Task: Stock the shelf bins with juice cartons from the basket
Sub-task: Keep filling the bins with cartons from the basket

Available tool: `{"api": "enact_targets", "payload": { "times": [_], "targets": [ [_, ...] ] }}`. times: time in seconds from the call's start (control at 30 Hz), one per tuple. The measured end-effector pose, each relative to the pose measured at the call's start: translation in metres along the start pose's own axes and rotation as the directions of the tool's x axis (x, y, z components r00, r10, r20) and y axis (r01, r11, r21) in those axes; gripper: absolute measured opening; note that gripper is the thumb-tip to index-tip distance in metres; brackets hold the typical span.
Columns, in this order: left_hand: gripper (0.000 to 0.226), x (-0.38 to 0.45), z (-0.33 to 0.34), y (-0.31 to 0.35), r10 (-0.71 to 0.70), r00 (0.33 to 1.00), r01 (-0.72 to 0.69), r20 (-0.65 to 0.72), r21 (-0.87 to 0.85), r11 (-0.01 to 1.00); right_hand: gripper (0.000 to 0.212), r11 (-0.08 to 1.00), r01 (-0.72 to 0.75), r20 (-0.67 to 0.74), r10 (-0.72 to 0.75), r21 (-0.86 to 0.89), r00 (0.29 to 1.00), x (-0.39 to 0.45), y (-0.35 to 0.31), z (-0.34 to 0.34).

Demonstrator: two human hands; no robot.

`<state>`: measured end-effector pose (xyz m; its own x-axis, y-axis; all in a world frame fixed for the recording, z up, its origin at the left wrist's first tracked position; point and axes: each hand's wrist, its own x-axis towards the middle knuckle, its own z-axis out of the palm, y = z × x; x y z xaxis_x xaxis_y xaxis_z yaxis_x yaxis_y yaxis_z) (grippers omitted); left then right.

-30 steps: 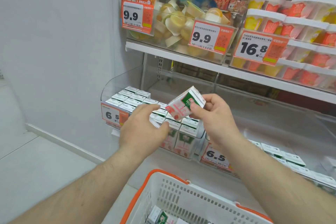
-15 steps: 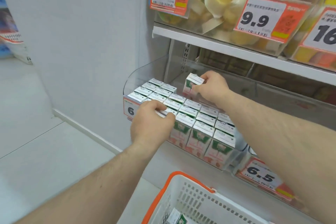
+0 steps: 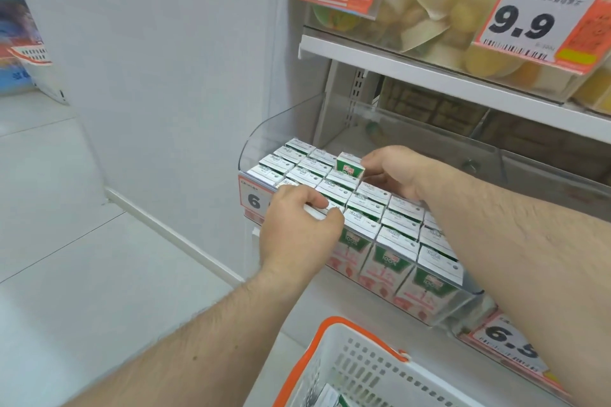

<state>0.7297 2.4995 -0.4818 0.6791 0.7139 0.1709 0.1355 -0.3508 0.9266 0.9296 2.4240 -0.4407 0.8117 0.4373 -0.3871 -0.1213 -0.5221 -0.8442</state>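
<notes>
Presently the clear shelf bin (image 3: 264,139) holds packed rows of juice cartons (image 3: 363,208); its open room lies behind and to the right of the right fingers. Below, the orange-rimmed basket (image 3: 330,334) stands near the left forearm, with at least one more carton (image 3: 330,396) showing inside.

The left hand (image 3: 297,235) rests on the front row, its fingers curled over the carton tops at the bin's front lip, thumb pressed against a front carton; it appears to be steadying the rows.

The right hand (image 3: 393,172) holds the raised carton (image 3: 349,166) at the back of the block, just left of its fingertips. The fingers are curled round it; whether thumb and fingers pinch it on both sides cannot be told.

Judgement: the carton stands proud of its neighbours and is not yet seated. To finish well, keep it upright, square it with the row ahead, press straight down, and hold the front row firm until it settles.
</notes>
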Motion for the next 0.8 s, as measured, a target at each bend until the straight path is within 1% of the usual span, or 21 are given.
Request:
{"api": "enact_targets", "payload": {
  "times": [0.07, 0.17, 0.27, 0.33, 0.43, 0.5, 0.57, 0.63, 0.7, 0.73, 0.8],
  "targets": [
    [0.009, 0.001, -0.001, 0.000, -0.005, 1.000, 0.005, 0.008, -0.030, 1.000, 0.021, 0.999, 0.003, 0.007, -0.002, -0.046, 1.000, 0.003, 0.001, 0.001],
    [0.008, 0.002, -0.004, 0.002, -0.047, 0.999, 0.050, 0.024, -0.121, 0.991, 0.013, 0.988, 0.009, 0.001, -0.009, -0.156, 1.000, 0.006, 0.003, 0.000],
    [0.006, 0.002, -0.010, 0.006, -0.086, 0.996, 0.085, 0.010, -0.249, 0.965, 0.009, 0.980, 0.020, -0.001, -0.021, -0.199, 1.000, 0.008, 0.005, 0.000],
    [0.013, 0.001, -0.014, 0.012, -0.108, 0.994, 0.106, 0.017, -0.374, 0.922, 0.008, 0.963, 0.040, -0.012, -0.045, -0.266, 0.999, 0.009, 0.005, 0.000],
    [0.017, -0.001, -0.020, 0.026, -0.231, 0.960, 0.279, 0.156, -0.549, 0.788, 0.007, 0.939, 0.060, -0.036, -0.076, -0.340, 0.996, 0.005, 0.003, 0.000],
    [0.026, -0.004, -0.022, 0.031, -0.286, 0.917, 0.398, 0.279, -0.565, 0.723, 0.008, 0.912, 0.076, -0.051, -0.105, -0.403, 0.993, 0.000, 0.000, 0.000],
    [0.029, -0.008, -0.023, 0.036, -0.305, 0.883, 0.465, 0.356, -0.588, 0.662, 0.014, 0.867, 0.086, -0.063, -0.134, -0.491, 0.989, -0.009, -0.003, -0.001],
    [0.026, -0.011, -0.025, 0.040, -0.306, 0.870, 0.491, 0.386, -0.629, 0.602, 0.027, 0.802, 0.113, -0.078, -0.195, -0.587, 0.978, -0.023, -0.006, 0.001],
    [0.028, -0.010, -0.025, 0.039, -0.285, 0.871, 0.491, 0.401, -0.672, 0.554, 0.035, 0.774, 0.163, -0.166, -0.327, -0.611, 0.930, -0.040, -0.011, 0.004],
    [0.030, -0.011, -0.026, 0.038, -0.266, 0.872, 0.488, 0.412, -0.682, 0.544, 0.034, 0.789, 0.210, -0.224, -0.401, -0.577, 0.888, -0.052, -0.014, 0.005],
    [0.040, -0.015, -0.027, 0.040, -0.217, 0.872, 0.481, 0.440, -0.679, 0.555, 0.023, 0.805, 0.351, -0.317, -0.530, -0.478, 0.786, -0.083, -0.014, 0.007]
  ]
}}
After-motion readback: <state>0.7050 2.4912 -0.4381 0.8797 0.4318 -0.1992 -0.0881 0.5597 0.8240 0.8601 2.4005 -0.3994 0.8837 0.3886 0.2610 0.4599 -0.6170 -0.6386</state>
